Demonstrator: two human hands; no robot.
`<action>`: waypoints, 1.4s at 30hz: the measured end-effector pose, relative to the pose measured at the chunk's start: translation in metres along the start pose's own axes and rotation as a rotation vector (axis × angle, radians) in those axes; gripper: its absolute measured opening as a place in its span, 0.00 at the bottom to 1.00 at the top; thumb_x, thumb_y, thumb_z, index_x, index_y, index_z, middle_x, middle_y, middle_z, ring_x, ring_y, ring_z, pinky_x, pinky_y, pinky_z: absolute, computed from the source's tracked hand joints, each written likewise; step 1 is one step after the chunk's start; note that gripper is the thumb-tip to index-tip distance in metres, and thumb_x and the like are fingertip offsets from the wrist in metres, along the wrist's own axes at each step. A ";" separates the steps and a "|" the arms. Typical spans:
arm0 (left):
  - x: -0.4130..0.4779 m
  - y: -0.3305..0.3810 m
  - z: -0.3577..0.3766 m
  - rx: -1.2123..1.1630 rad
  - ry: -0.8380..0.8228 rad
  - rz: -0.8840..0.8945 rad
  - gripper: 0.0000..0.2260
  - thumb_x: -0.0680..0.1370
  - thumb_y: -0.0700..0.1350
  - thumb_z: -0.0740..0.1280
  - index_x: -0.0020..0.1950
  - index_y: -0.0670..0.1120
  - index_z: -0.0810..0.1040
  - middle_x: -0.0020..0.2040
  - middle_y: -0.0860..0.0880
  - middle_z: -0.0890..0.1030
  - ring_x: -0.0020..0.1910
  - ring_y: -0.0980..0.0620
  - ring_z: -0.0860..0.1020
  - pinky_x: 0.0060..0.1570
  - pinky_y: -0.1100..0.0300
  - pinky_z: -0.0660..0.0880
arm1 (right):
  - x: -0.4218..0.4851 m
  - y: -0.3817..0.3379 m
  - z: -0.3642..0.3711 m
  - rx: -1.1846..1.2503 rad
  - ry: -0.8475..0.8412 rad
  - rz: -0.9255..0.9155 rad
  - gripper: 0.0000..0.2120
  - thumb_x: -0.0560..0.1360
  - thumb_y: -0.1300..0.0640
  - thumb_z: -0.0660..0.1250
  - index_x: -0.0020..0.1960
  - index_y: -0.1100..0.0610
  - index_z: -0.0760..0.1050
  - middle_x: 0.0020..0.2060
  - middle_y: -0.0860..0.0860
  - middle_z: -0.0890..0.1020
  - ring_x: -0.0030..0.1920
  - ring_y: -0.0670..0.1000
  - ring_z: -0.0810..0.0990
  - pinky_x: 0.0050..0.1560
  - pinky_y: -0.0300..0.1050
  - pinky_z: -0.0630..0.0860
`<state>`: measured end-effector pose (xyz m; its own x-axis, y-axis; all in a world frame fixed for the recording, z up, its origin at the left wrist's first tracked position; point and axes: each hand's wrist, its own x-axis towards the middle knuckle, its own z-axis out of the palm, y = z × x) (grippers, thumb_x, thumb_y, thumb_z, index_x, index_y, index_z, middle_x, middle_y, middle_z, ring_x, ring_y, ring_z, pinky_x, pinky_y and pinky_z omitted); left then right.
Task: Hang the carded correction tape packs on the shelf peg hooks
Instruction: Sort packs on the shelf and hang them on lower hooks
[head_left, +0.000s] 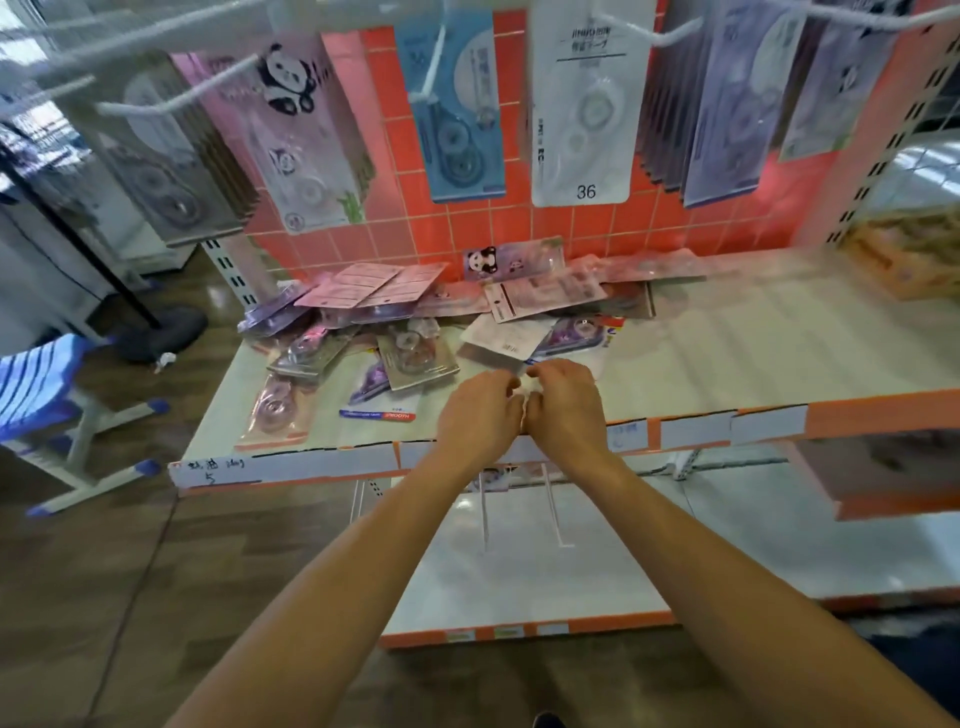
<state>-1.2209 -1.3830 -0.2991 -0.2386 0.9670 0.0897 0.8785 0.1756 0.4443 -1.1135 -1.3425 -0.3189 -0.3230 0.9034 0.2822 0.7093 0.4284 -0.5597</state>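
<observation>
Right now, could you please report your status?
Left hand, right hand curled together at shelf edge; grip unclear. Pink and purple carded correction tape packs piled loose behind. White wire peg hooks overhead.

The left hand (480, 410) and right hand (563, 405) meet above the shelf (779, 332) front; loose packs (415, 358) piled behind; hung packs (586, 104) above.

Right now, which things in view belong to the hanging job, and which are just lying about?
Job: loose packs piled on the shelf; hanging packs; peg hooks; left hand and right hand, close together.
Lying about: blue stool; black stand base; yellow goods.
</observation>
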 end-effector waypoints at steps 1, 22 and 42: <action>0.004 0.000 0.004 -0.003 0.005 0.007 0.12 0.79 0.45 0.62 0.60 0.44 0.77 0.55 0.42 0.81 0.55 0.43 0.77 0.54 0.51 0.73 | 0.006 0.007 0.000 -0.069 -0.007 0.004 0.16 0.70 0.63 0.66 0.58 0.64 0.76 0.55 0.62 0.78 0.58 0.63 0.74 0.56 0.54 0.71; 0.030 -0.011 0.032 0.006 0.154 -0.043 0.15 0.81 0.50 0.58 0.52 0.42 0.80 0.53 0.42 0.79 0.56 0.42 0.74 0.57 0.48 0.70 | 0.007 0.017 0.013 -0.202 0.217 -0.059 0.08 0.72 0.53 0.70 0.41 0.58 0.80 0.37 0.55 0.82 0.37 0.53 0.79 0.34 0.45 0.74; 0.028 -0.010 0.020 -0.240 0.095 -0.199 0.14 0.79 0.49 0.63 0.57 0.42 0.79 0.55 0.44 0.77 0.56 0.48 0.74 0.55 0.55 0.71 | 0.008 0.023 -0.010 0.255 0.239 0.120 0.13 0.72 0.67 0.66 0.57 0.62 0.75 0.60 0.58 0.72 0.60 0.54 0.73 0.51 0.33 0.70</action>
<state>-1.2279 -1.3535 -0.3189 -0.4435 0.8944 0.0583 0.6910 0.2998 0.6578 -1.0936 -1.3258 -0.3216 -0.0702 0.9302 0.3603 0.5446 0.3384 -0.7674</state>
